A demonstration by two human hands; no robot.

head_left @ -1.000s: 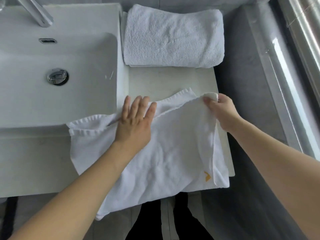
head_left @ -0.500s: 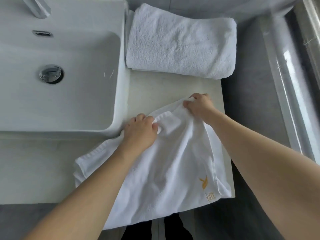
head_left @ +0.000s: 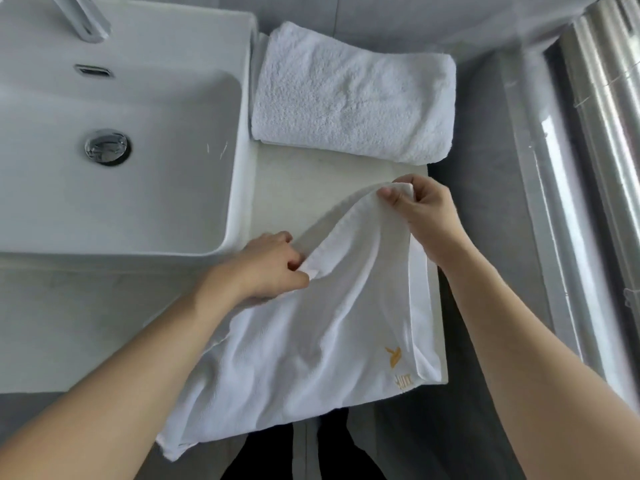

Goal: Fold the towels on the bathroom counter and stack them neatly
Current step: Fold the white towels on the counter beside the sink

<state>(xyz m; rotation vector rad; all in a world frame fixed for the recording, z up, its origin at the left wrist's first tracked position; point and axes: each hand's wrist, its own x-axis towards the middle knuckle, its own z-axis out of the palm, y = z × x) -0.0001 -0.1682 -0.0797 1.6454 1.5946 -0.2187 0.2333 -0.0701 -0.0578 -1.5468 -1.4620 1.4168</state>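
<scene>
A thin white towel (head_left: 311,341) with a small yellow embroidered mark lies on the white counter (head_left: 304,188), its near end hanging over the front edge. My right hand (head_left: 426,216) pinches its far corner and holds it raised off the counter. My left hand (head_left: 273,268) grips the towel's left edge beside the sink's front corner. A thick white towel (head_left: 353,98), folded, lies flat at the back of the counter, apart from both hands.
A white rectangular sink (head_left: 121,150) with a chrome drain fills the left; a chrome tap (head_left: 83,19) stands behind it. Grey floor lies right of the counter, with a shiny metal frame (head_left: 588,168) along the far right.
My left hand went from lying flat on the towel to gripping its left edge. The towel's spread left part has been gathered in to the right. My right hand kept hold of the far corner.
</scene>
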